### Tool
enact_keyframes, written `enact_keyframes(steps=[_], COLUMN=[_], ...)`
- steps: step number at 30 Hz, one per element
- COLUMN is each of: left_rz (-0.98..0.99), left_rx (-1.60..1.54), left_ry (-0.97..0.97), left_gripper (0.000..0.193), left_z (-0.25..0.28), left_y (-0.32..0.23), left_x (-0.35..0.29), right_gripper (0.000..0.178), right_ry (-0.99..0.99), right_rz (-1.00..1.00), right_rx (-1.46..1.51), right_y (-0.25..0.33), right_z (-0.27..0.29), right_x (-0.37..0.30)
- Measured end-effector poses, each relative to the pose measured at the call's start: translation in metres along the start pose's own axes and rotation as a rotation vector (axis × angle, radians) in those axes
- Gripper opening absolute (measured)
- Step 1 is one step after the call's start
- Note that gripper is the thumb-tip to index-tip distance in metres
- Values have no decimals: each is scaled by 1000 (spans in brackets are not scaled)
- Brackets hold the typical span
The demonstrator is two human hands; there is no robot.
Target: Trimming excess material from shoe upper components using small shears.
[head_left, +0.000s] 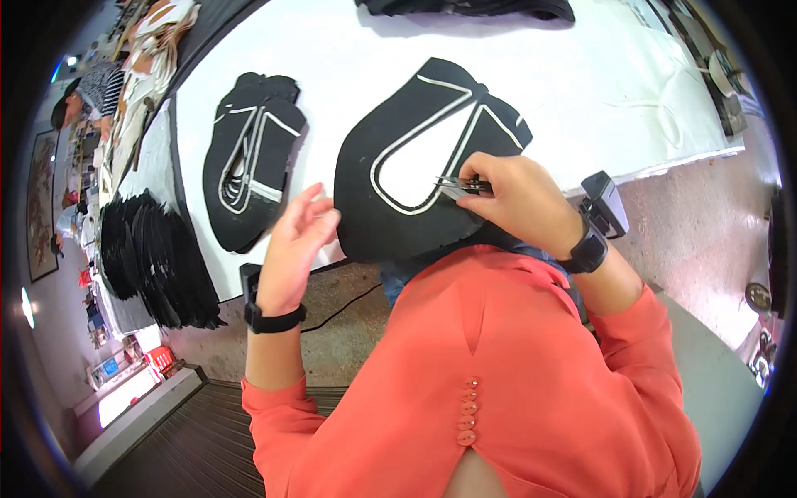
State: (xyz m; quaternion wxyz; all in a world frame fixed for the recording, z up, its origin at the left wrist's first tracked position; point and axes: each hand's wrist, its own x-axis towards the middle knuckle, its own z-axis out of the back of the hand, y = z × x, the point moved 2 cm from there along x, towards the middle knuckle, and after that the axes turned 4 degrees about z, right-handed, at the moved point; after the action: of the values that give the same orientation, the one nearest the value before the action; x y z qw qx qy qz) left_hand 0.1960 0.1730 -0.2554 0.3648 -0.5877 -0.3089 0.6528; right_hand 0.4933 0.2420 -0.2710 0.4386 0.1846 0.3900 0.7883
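A flat black shoe upper (361, 203) lies on the white tabletop, close to me. Whitish edging runs round its oval opening, and white tabletop shows through the gap. My right hand (519, 195) is closed round small metal snips (475, 184), whose tips reach over the right rim of the opening. My left hand (300, 241) is raised just off the upper's left edge, empty, with its fingers apart and slightly bent. Farther left lies a stack of similar black uppers (222, 170) with the same pale edging.
A pile of black pieces (154, 257) hangs over the table's left side. Another black bundle (473, 7) sits at the far edge. White sheeting (639, 108) covers the right part of the table. At far left, a person (95, 91) is beside stacked material.
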Motion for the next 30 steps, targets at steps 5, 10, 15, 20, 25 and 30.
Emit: enact_keyframes(steps=[5,10,15,20,25,30], left_rz=[-177,-503,-572,-386,-454,-627], left_rx=[40,156,-30,435,754,898], left_ry=[14,-416,-604,-1003,-896,-803], left_gripper=[37,36,39,37,32,27], left_z=[-7,58,131,164,134,95], left_y=[-18,-51,-41,5,-31,-85], left_x=[9,14,-6,-11,-9,12], right_gripper=[21,17,16,16,18,20], right_ry=[-60,-224,-138,-129,-167,-256], right_rz=[64,35,-61,-82,-142,-88], right_rx=[43,222,345,408,452,573], right_y=[3,-10,-9,-16,-10,-13], right_z=[-16,-14,-11,-13,-4,1], right_x=[7,4,4,6,3,0])
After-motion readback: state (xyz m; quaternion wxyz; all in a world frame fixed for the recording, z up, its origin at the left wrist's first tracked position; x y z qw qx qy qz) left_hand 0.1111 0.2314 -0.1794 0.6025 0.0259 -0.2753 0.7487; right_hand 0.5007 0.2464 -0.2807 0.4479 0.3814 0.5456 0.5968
